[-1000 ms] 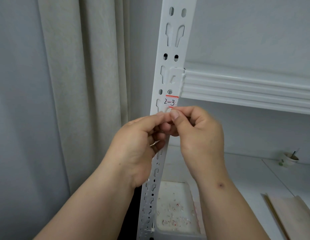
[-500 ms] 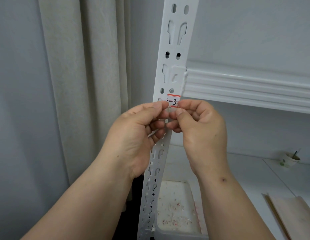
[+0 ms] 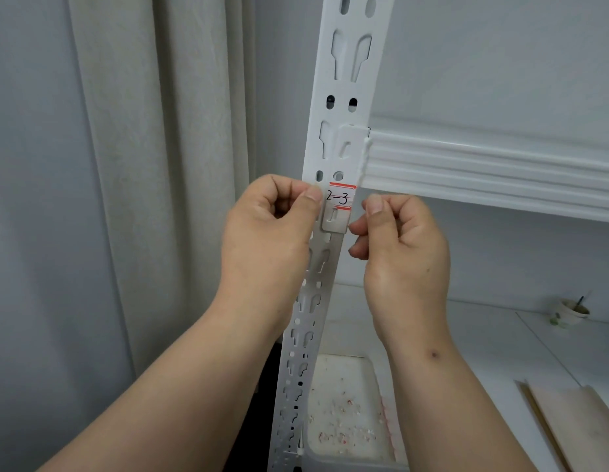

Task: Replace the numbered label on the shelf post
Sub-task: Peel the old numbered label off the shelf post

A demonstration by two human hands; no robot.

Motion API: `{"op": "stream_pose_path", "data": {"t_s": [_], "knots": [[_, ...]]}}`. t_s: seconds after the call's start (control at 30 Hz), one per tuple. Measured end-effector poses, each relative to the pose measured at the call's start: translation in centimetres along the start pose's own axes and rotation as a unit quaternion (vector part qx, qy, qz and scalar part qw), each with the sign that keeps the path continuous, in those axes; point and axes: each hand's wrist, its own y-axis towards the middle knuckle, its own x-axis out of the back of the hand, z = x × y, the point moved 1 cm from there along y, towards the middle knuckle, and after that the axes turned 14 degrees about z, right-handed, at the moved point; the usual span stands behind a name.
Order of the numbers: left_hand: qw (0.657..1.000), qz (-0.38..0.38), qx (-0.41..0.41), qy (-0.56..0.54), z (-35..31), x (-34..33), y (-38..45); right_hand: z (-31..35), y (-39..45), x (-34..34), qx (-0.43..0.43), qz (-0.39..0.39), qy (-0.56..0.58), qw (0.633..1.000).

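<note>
A pale curtain [image 3: 153, 165] hangs down the left of the frame against a grey wall, and we stand close to a white shelf post [image 3: 344, 97] that runs from top centre down to the bottom. A shelf beam [image 3: 483, 172] joins it on the right. The label [image 3: 340, 196], white with red bars and "2-3" handwritten on it, sits on the post at centre frame, just below where the beam meets it.

Our left hand [image 3: 272, 240] has its fingers curled in, with the thumb tip pressed at the label's left edge. Our right hand [image 3: 401, 247] is also curled, thumb raised just beside the label's right edge; we cannot tell whether it touches the label or holds anything.

The main risk, as we judge it, is tearing: if we pull from one edge at a steep angle, the paper may split and leave scraps stuck to the post. The label lies over a slot in the post, so it may crease or rip there. The tray [image 3: 344, 403] at lower centre already holds small flecks of what may be paper.
</note>
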Motion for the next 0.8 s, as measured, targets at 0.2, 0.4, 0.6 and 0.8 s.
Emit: {"op": "stream_pose_path", "data": {"t_s": [0.2, 0.4, 0.6, 0.8], "knots": [[0.999, -0.023, -0.025, 0.027, 0.3, -0.3, 0.5, 0.4, 0.1, -0.4, 0.0, 0.013, 0.058, 0.998], [0.994, -0.058, -0.035, 0.082, 0.7, -0.7, 1.3, 0.5, 0.4, -0.7, 0.023, 0.002, 0.046, 0.999], [0.997, -0.058, -0.009, 0.058, 1.3, -0.8, 1.6, 0.1, 0.9, -0.8, 0.02, -0.029, -0.018, 0.999], [0.999, -0.031, -0.005, -0.009, 1.6, -0.7, 1.2, 0.3, 0.9, -1.4, 0.012, -0.05, -0.032, 0.998]]}}
